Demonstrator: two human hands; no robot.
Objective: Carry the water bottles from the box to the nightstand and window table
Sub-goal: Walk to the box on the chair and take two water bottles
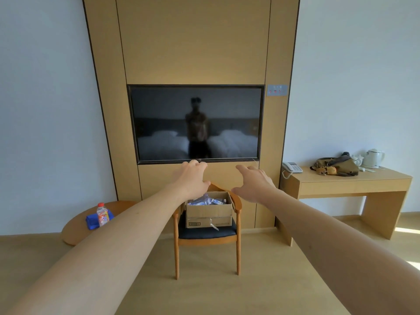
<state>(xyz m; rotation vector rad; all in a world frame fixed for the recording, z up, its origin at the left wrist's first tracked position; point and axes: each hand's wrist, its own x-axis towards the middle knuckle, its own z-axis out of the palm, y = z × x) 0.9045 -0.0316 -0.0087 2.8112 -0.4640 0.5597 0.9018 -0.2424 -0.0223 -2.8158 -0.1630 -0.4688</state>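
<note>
An open cardboard box (209, 213) stands on the dark seat of a wooden chair (205, 234) below the wall television. Several clear water bottles (205, 200) with blue labels lie inside it. Both my arms stretch forward at arm's length. My left hand (192, 178) hovers above the box's left side, fingers loosely spread and holding nothing. My right hand (253, 181) hovers above the box's right side, also spread and empty. Neither hand touches the box or the bottles.
A round wooden side table (78, 228) at the left carries a blue cloth (92, 220) and a bottle with an orange label (102, 213). A wooden desk (345, 184) at the right holds a telephone (292, 167), a bag (336, 165) and a kettle (373, 158). Bare floor lies before the chair.
</note>
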